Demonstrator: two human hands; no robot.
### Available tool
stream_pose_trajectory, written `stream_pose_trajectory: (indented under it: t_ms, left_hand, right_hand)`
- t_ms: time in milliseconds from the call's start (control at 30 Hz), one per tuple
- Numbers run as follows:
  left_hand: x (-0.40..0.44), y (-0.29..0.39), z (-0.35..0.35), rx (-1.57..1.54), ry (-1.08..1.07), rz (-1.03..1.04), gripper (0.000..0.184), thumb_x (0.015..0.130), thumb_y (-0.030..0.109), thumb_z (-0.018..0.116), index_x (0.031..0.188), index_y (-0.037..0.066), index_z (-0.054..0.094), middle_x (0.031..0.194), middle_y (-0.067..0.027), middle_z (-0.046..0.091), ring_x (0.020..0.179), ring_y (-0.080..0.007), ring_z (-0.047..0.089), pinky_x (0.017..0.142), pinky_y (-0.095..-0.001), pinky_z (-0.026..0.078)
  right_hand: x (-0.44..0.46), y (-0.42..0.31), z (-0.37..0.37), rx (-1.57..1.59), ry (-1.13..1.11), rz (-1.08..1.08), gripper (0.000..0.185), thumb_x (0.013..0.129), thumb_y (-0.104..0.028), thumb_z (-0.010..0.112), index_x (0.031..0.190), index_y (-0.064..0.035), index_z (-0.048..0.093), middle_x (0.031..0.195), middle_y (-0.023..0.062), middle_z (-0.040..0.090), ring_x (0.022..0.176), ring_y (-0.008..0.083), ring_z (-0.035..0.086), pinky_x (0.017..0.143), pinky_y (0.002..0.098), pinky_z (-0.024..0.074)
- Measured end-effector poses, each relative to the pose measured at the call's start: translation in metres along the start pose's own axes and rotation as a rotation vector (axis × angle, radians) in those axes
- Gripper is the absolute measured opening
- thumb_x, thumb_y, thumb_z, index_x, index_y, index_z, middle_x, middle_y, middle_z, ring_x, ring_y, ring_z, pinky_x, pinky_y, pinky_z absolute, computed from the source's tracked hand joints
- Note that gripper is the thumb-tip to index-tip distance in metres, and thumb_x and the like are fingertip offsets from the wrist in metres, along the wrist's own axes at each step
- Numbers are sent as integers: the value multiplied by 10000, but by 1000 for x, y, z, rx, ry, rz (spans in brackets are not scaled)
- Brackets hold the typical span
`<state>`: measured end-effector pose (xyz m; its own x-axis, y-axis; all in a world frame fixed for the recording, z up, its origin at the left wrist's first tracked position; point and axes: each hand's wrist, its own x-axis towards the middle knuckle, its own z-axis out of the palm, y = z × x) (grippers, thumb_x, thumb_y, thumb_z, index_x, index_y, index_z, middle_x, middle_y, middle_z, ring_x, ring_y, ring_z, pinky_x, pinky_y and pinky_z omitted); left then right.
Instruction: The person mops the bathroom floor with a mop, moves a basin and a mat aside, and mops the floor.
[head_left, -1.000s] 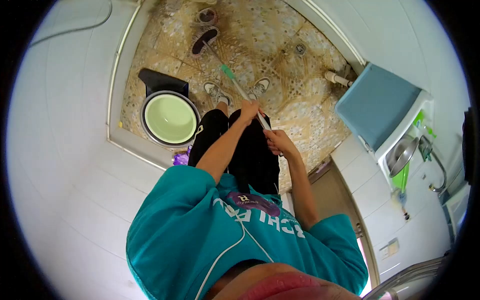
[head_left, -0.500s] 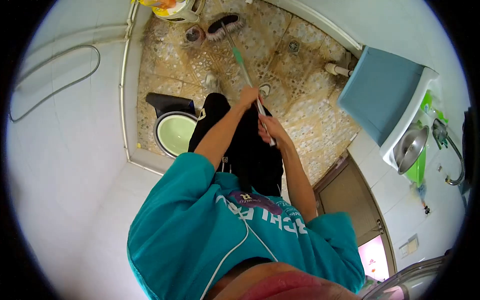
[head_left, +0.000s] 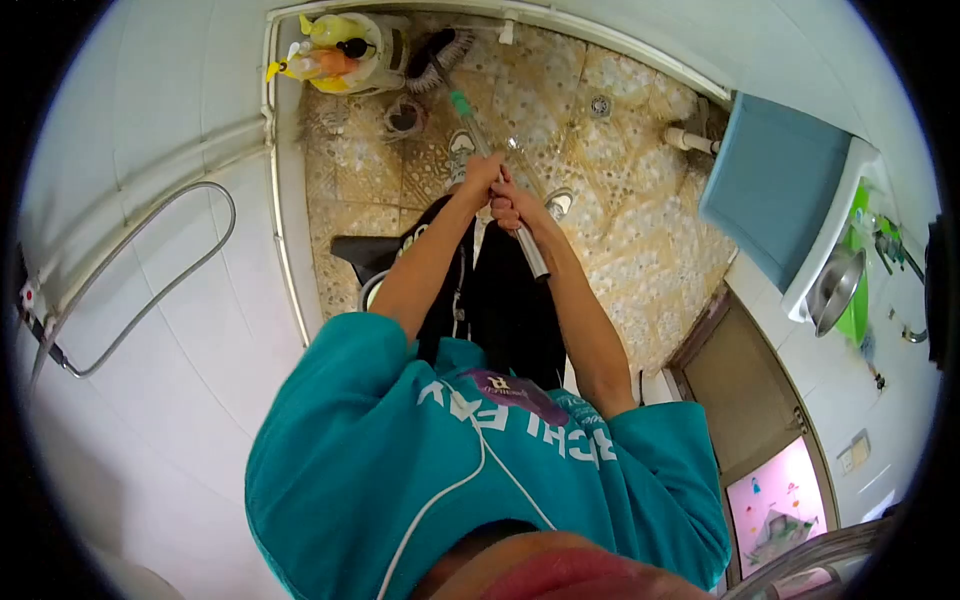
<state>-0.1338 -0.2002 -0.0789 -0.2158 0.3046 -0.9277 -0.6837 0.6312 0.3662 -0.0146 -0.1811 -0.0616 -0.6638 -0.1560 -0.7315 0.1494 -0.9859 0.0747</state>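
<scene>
I hold a long-handled floor brush (head_left: 480,127) in both hands. Its handle is silver with a green section low down. The dark head with pale bristles (head_left: 440,60) rests on the wet-looking tiled floor, beside a white bucket (head_left: 393,55). My left hand (head_left: 484,175) is wrapped round the handle. Just nearer my body, my right hand (head_left: 514,204) grips it too, close against the left. The handle's bare end sticks out past my right hand, over my dark trousers.
Bottles (head_left: 325,62) stand in the bucket, near a round drain opening (head_left: 405,118). A dark dustpan-like piece (head_left: 362,255) lies left of my legs. To the right are a blue cabinet (head_left: 775,190), a drain pipe (head_left: 690,140), a steel bowl (head_left: 836,290) and a door (head_left: 750,380).
The brush head has moved left and away, up against the bucket. My right hand is now higher on the handle, close to my left. The view has shifted, showing more of the bucket.
</scene>
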Motion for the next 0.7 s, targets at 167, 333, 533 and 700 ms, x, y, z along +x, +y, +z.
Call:
stream_pose_trajectory:
  t_ms: [167,333,533,700]
  left_hand:
    - [30,-26,-12,-79,23,63,352,892,130,482,559,18,451,515,-104,480,398,-197,423,389,-359,350]
    - [53,-119,16,371,-37,92,192,784,90,546,789,-73,445,535,-155,502,374,-257,507,336,-370,417]
    - [-14,-140,82,389,-33,-99,239,815,67,511,938,-127,443,658,-167,534,472,-236,546,372,-357,449]
    - [9,-114,44,496,44,63,307,800,165,583,771,-136,532,584,-191,574,463,-285,599,413,-382,476]
  right_hand:
    - [-40,47,28,-41,249,-97,260,891,-236,551,690,-78,502,467,-12,389,315,89,306,304,245,231]
    - [-93,91,-4,466,173,-101,256,934,-280,491,792,-68,518,480,-40,330,301,59,251,253,212,216]
    - [-152,111,-37,471,144,-68,380,954,-417,390,789,-96,511,447,-29,293,287,65,247,231,206,196]
    - [-109,90,3,291,278,15,368,952,-422,395,773,-109,471,431,-50,256,289,53,219,245,203,170]
